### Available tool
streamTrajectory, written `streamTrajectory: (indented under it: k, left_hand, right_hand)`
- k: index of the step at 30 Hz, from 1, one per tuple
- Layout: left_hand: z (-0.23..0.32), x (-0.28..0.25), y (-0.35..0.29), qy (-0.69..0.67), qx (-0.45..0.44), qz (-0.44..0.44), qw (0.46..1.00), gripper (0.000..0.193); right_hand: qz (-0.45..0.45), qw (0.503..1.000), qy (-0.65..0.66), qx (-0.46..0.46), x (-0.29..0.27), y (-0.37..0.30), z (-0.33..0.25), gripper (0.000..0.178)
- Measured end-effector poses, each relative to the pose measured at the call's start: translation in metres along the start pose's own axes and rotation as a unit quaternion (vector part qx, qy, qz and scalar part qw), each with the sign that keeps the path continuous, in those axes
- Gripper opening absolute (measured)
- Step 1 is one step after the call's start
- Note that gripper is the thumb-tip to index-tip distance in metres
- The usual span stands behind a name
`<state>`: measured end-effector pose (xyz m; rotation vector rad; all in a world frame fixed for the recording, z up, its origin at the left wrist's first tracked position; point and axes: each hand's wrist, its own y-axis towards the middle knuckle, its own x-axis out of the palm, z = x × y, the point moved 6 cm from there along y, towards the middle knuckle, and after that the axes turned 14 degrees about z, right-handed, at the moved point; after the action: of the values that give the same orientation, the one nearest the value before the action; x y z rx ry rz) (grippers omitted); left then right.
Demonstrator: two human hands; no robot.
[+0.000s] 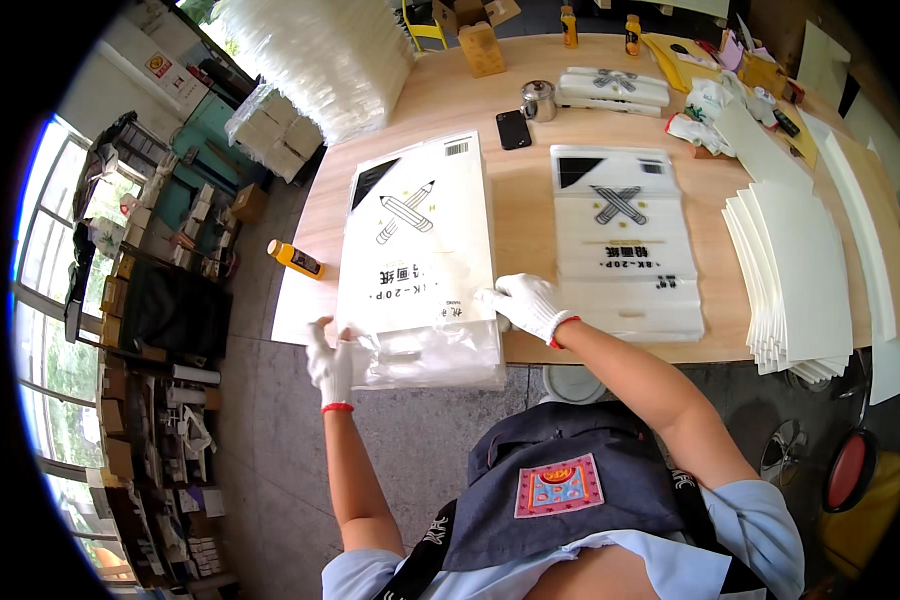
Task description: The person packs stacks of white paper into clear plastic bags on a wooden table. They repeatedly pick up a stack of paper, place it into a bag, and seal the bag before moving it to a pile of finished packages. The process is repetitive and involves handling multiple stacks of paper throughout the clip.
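A clear plastic bag printed with crossed pencils [410, 215] lies in front of me, with white paper in it. Its transparent open-looking end [420, 360] hangs past the table's near edge. My left hand [328, 365], in a white glove with bare fingertips and red cuff, is at the bag's lower left corner, thumb and fingers apart. My right hand [530, 305], also gloved, closes on the bag's right edge, thumb on top; its other fingers are partly hidden. To the right lies a pile of flat printed plastic bags [625, 290].
An orange-capped bottle [296, 259] lies left of the bag. Farther back are a black phone [513, 130], a metal mug [538, 101] and folded bags [612, 90]. Fanned white paper stacks [795, 270] cover the right side. Tall wrapped plastic bundles [315, 60] stand at the back left.
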<state>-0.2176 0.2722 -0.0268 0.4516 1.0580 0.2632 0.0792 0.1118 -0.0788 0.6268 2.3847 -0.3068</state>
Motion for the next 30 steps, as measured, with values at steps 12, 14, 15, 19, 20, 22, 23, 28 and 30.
streamTrajectory:
  k: [12, 14, 15, 19, 20, 22, 23, 28, 30]
  left_hand:
    - [-0.069, 0.083, -0.036, -0.436, -0.102, 0.058, 0.892, 0.052]
    - [-0.104, 0.111, -0.089, -0.475, -0.17, 0.069, 0.861, 0.063]
    - [-0.105, 0.129, -0.116, -0.459, -0.201, 0.049, 0.864, 0.067]
    - [-0.086, 0.205, -0.249, -0.38, -0.294, -0.295, 0.826, 0.043]
    - [-0.05, 0.198, -0.286, -0.329, -0.214, -0.407, 0.825, 0.032]
    - [0.034, 0.16, -0.303, -0.284, 0.005, -0.514, 0.809, 0.021]
    - [0.101, 0.136, -0.288, -0.294, 0.136, -0.503, 0.801, 0.017]
    - [0.276, 0.141, -0.268, -0.371, 0.298, -0.347, 0.808, 0.016]
    - [0.308, 0.17, -0.274, -0.323, 0.379, -0.326, 0.803, 0.017]
  right_hand:
    - [0.189, 0.898, -0.292, -0.268, 0.025, -0.022, -0.055, 0.056]
    - [0.142, 0.848, -0.299, -0.414, 0.05, -0.073, -0.058, 0.054]
    - [0.143, 0.822, -0.272, -0.479, 0.061, -0.1, -0.046, 0.053]
    - [-0.206, 0.912, -0.254, -0.248, 0.09, -0.136, 0.07, 0.041]
    - [-0.132, 0.96, -0.157, -0.191, 0.066, -0.148, 0.084, 0.038]
    - [-0.008, 0.993, -0.035, -0.113, 0.021, -0.176, 0.108, 0.033]
    - [0.036, 0.994, -0.012, -0.101, -0.001, -0.186, 0.117, 0.032]
    - [0.153, 0.985, -0.018, 0.079, -0.043, -0.236, 0.172, 0.028]
    - [0.165, 0.976, 0.008, 0.145, -0.052, -0.248, 0.174, 0.029]
